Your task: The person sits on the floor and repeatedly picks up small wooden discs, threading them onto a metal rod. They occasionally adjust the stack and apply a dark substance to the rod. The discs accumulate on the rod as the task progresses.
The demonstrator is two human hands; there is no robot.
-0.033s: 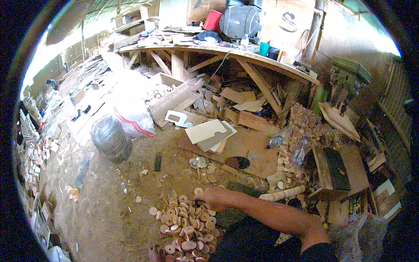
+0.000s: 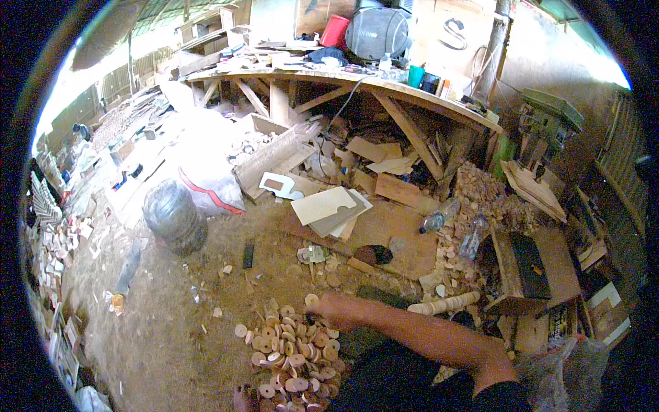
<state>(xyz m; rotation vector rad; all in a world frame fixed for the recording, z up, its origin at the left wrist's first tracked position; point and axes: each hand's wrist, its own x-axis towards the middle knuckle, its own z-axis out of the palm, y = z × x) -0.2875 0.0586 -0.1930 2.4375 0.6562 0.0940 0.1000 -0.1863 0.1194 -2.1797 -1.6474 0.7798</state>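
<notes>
A heap of small round wooden discs (image 2: 296, 358), many with a hole in the middle, lies on the dirt floor in front of me. Coming in from the right, my right arm reaches over to the heap's far edge. There my right hand (image 2: 328, 310) is curled closed, its fingers blurred; what they hold is unclear. One pale disc (image 2: 311, 300) shows right beside the fingertips. At the bottom edge, by the heap's near left side, only a dark bit of my left hand (image 2: 244, 398) appears, its fingers mostly hidden.
A row of discs (image 2: 445, 303) lies to the right, near a wooden box (image 2: 528, 271). Flat board pieces (image 2: 329, 209) lie ahead. A dark rounded container (image 2: 175, 216) stands at left. Behind is a cluttered workbench (image 2: 309, 74); a drill press (image 2: 549, 117) stands far right.
</notes>
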